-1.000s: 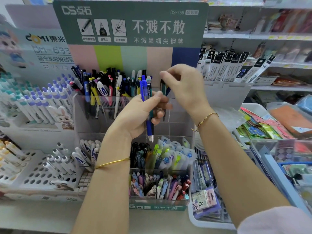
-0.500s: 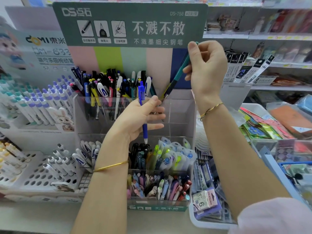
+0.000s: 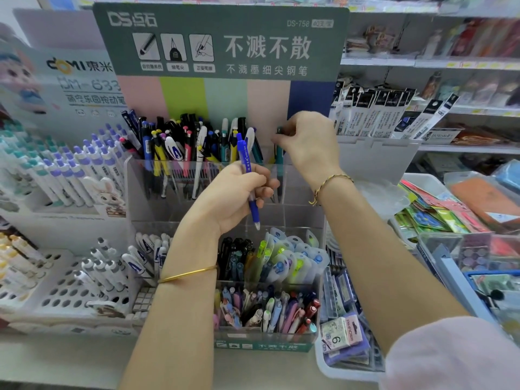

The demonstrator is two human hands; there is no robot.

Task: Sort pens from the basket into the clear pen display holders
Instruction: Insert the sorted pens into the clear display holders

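Two pens are in play: half a second ago the right hand (image 3: 309,147) held the teal pen (image 3: 279,156) high and slanted — now it has come down, fingers (image 3: 284,140) pinching the pen's top, its tip inside the right compartment in the far row of the holder (image 3: 298,198). That pen is nearly sorted. The left hand (image 3: 233,198) grips the blue pen (image 3: 247,164) upright just in front of that row — likely next.

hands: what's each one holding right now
Left hand: grips a blue pen.
Right hand: pinches the top of a teal pen.
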